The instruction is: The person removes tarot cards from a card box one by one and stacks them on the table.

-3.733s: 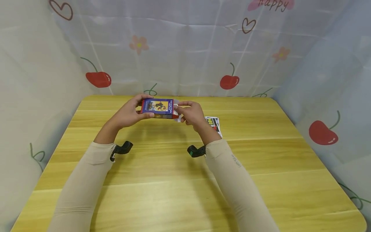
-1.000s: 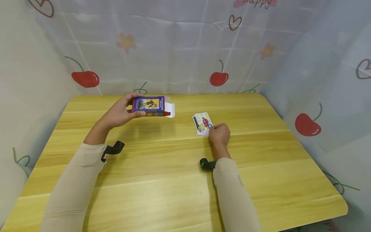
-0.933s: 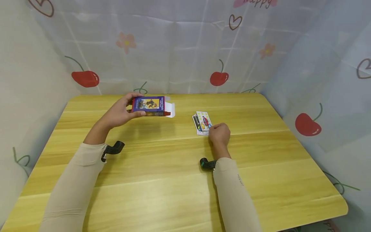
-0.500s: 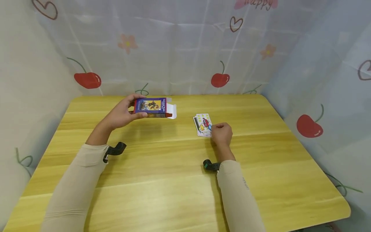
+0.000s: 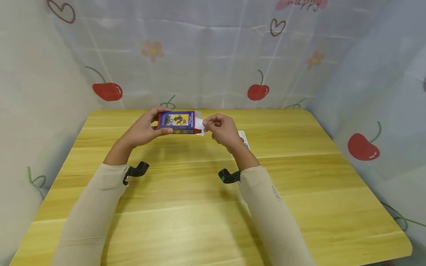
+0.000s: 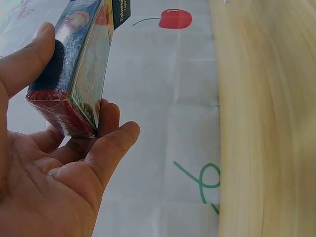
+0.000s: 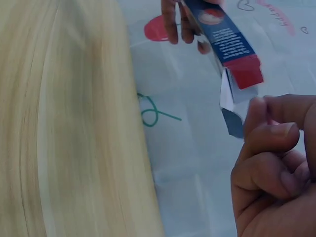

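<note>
My left hand grips a blue tarot card box marked "Universal Waite", raised above the table with its opening to the right. In the left wrist view, the thumb presses one side of the box, with fingers behind it. The white end flap hangs out of the box. My right hand is at that opening, fingers curled and thumb meeting index finger right at the flap's edge, with no card showing between them. Partly hidden behind the right wrist, a small pile of cards lies on the table.
The pale wooden table ends at a white sheet printed with cherries, hearts and flowers, which closes off the back and sides. A black wrist mount juts inward from the left sleeve, another mount from the right.
My right hand laid a card face up on the pile, then moved left and up to the box's opening. My left hand has kept its grip on the box.
</note>
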Tool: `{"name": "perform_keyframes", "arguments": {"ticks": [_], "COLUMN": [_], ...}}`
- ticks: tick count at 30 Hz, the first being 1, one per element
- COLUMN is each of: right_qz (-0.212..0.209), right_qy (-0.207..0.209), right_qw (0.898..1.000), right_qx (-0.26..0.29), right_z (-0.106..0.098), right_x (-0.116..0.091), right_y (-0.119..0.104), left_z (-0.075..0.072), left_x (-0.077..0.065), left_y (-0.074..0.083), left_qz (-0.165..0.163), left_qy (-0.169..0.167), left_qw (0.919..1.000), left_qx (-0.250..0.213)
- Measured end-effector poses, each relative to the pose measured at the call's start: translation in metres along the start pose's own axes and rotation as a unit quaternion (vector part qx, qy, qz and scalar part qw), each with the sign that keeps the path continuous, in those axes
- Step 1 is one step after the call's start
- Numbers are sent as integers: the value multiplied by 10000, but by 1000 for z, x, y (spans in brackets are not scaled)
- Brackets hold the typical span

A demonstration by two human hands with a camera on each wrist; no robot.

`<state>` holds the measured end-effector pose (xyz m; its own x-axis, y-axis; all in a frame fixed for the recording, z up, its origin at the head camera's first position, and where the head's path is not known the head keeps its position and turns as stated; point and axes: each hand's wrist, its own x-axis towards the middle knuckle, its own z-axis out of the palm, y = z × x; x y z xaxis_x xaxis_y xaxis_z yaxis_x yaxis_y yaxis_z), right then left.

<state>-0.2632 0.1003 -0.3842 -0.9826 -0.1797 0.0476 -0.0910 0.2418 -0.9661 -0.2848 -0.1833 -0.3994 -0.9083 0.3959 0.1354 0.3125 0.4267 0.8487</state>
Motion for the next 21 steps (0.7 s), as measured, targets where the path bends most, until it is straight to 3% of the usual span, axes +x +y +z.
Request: {"name": "perform_keyframes", "arguments": {"ticks": [13,21], "right_qz": [1116,1086], "right_qy": [-385,-341], "right_qw": [9916,9920], "right_qx": [-534,-553], "right_z": [16,19], "right_x": [24,24], "right_y": [2,-3], "left_z": [3,0], "left_x": [-1,-1], "left_y": [2,3], "left_qz": [-7,-43], "left_qy": [-45,-12], "left_qw": [10000,10000], "left_qx": [-54,-44]}}
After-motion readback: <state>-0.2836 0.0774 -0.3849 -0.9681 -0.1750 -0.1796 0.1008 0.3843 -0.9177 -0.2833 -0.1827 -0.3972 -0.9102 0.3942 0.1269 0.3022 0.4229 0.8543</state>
